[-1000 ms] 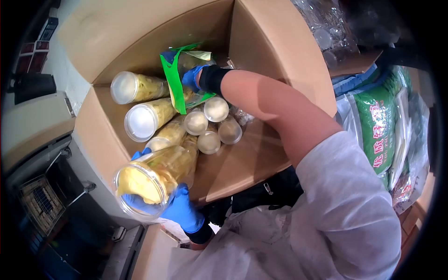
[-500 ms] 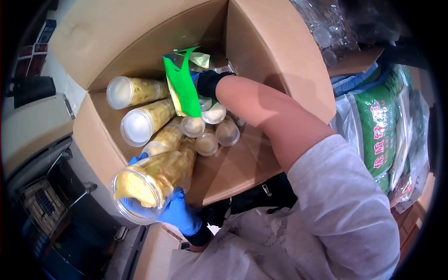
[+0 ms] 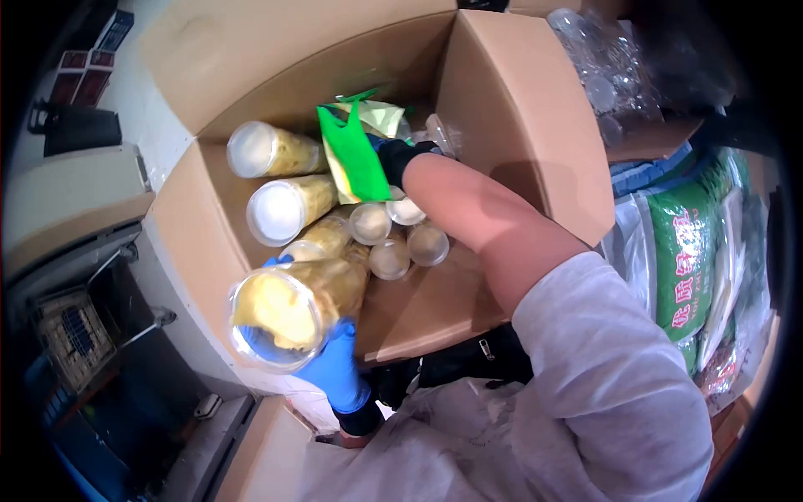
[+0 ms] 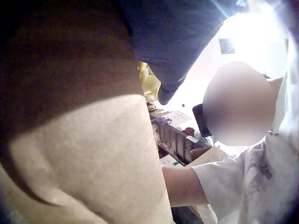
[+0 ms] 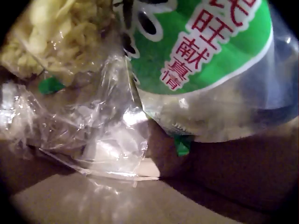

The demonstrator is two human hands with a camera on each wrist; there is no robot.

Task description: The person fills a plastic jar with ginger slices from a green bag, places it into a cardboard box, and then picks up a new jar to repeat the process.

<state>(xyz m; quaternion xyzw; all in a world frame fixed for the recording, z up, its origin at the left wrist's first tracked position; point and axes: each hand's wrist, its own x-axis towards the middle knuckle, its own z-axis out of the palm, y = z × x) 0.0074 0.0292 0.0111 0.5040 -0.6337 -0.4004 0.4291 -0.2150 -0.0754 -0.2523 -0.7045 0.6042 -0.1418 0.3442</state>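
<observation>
My blue-gloved left hand (image 3: pixel 339 364) grips a large clear jar (image 3: pixel 280 311) of yellow chips near its lidded end, tilted toward the camera over the box's near left corner. My right arm reaches into the cardboard box (image 3: pixel 535 117); the right hand (image 3: pixel 380 145) is mostly hidden beside a green bag (image 3: pixel 355 155), and I cannot tell whether it grips the bag. In the right wrist view the bag's green print (image 5: pixel 205 46) with red characters fills the upper right, beside a clear bag of yellow chips (image 5: pixel 65 32). The left wrist view shows neither left hand nor jar.
Several filled jars (image 3: pixel 280 213) lie in the box, lids facing me. A green printed sack (image 3: pixel 682 259) and clear plastic packaging (image 3: pixel 598 67) lie right of the box. A dark wire rack (image 3: pixel 75 343) stands at the left.
My right hand has gone deeper behind the green bag, whose green side now hangs over the jars. The left hand keeps its hold on the jar. The head view has shifted slightly.
</observation>
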